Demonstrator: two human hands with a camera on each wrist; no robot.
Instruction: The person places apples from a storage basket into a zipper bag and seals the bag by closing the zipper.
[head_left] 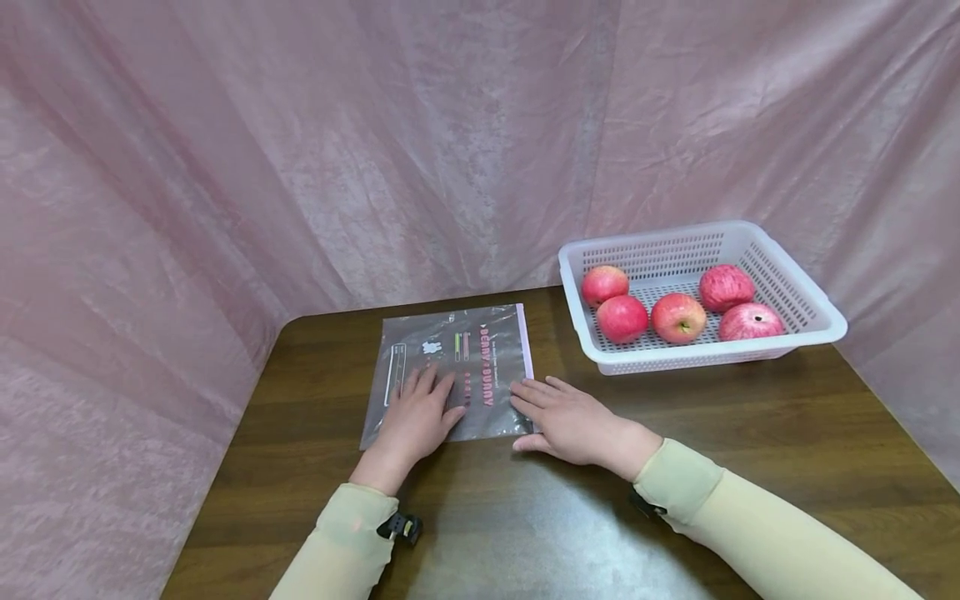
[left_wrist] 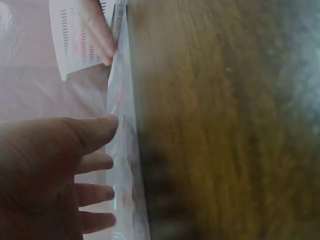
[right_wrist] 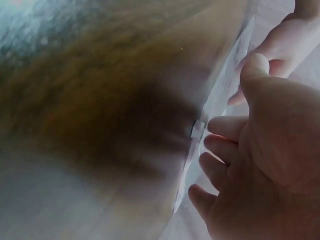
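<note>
Left hand (head_left: 415, 422): spread on bag (head_left: 474, 360), apparently flattening.
Right hand (head_left: 576, 423): spread at bag's edge.
Pink strip (head_left: 524, 342): probably needs pinching next.

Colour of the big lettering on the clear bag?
Pink lettering on the clear bag; it shows best in the head view.

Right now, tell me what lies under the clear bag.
The brown wooden table shows dimly through the clear bag. The spots beneath the left hand and the right fingers are covered, so unseen.
</note>
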